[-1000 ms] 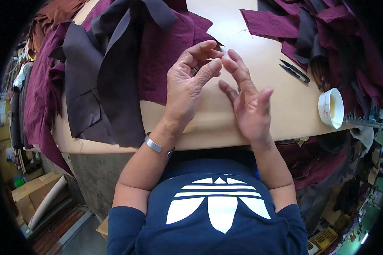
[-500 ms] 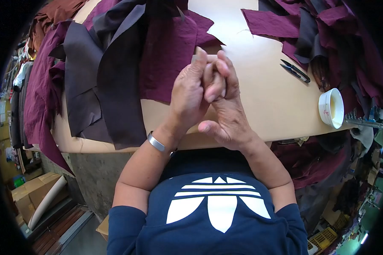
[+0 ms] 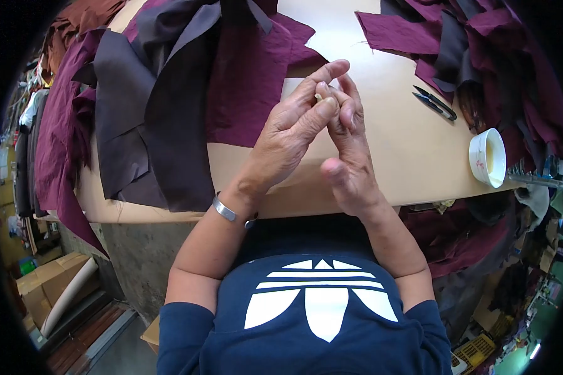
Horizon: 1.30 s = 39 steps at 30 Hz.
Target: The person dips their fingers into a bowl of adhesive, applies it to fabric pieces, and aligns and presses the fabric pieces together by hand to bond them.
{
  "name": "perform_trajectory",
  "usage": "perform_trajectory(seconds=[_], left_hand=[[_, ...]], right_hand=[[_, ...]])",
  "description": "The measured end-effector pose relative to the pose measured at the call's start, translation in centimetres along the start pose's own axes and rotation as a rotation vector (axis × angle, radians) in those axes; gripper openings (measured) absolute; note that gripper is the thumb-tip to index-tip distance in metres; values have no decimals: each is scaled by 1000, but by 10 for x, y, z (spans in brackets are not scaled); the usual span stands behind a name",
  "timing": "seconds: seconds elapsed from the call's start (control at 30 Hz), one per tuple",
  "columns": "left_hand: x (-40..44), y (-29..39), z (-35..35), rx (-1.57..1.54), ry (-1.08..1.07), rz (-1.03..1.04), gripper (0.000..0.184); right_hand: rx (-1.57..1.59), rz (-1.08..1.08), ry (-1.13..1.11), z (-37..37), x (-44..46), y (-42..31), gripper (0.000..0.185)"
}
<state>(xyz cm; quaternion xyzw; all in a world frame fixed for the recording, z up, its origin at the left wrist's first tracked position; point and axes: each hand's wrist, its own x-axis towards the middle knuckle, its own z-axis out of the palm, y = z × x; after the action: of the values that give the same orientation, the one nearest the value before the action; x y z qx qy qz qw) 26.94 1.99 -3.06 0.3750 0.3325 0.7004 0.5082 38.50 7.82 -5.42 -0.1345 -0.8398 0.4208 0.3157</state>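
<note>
Above the table edge, my left hand (image 3: 284, 128) has its thumb and fingers pressed together against the fingertips of the other hand. A tiny pale speck shows between the fingertips, too small to name. My right hand (image 3: 355, 165) meets it from the right, its fingers bent and its thumb held well apart. Beneath and left of the hands lies maroon cloth (image 3: 247, 94), with long dark grey cloth strips (image 3: 175, 144) beside it. Black thread snips (image 3: 435, 103) rest on the table to the right. Neither hand touches the cloth or the snips.
The beige table (image 3: 394, 169) curves round in front of me. A white bowl (image 3: 486, 158) stands near its right edge, by a heap of maroon and dark strips (image 3: 491, 75). Cardboard boxes (image 3: 50, 281) sit on the floor at the lower left.
My hands came together with fingers interlaced, then partly separated, and now meet at the fingertips. The dark cloth at the top of the table has shifted a little.
</note>
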Motion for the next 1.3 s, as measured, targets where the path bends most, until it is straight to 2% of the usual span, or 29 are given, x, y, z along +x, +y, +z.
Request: perform_trajectory(seconds=[0.1, 0.17, 0.27, 0.37, 0.47, 0.57, 0.67, 0.87, 0.97, 1.07, 1.1, 1.3], left_hand=[[1, 1, 2, -86, -23, -2, 47], [3, 0, -5, -186, -99, -18, 44], [2, 1, -7, -205, -104, -53, 40], [3, -1, -8, -140, -119, -24, 41], [2, 1, -7, 12, -47, -18, 43], [2, 3, -8, 131, -65, 28, 45], [2, 10, -4, 183, -43, -22, 47], [2, 8, 2, 149, -34, 22, 51], [4, -4, 3, 1, 111, 165, 40], [0, -10, 3, -56, 152, 161, 28], [2, -6, 10, -26, 243, 151, 21], [5, -11, -16, -369, 72, 105, 30]], right_hand=[[360, 85, -41, -2, -1, -6, 85], [527, 111, -42, -4, -2, -10, 85], [720, 110, -51, -2, -6, 3, 92], [1034, 295, -65, -9, -3, -12, 109], [1245, 258, -125, -14, -2, 0, 109], [1462, 228, -164, -15, -2, 5, 106], [1664, 219, -163, -14, -2, 6, 108], [1512, 171, -132, -16, 0, -1, 104], [527, 154, 18, -4, 1, -17, 96], [-14, -55, 58, 2, 2, -6, 90], [-76, -50, 52, 4, 1, -5, 92], [-554, -110, -43, 9, 1, -8, 93]])
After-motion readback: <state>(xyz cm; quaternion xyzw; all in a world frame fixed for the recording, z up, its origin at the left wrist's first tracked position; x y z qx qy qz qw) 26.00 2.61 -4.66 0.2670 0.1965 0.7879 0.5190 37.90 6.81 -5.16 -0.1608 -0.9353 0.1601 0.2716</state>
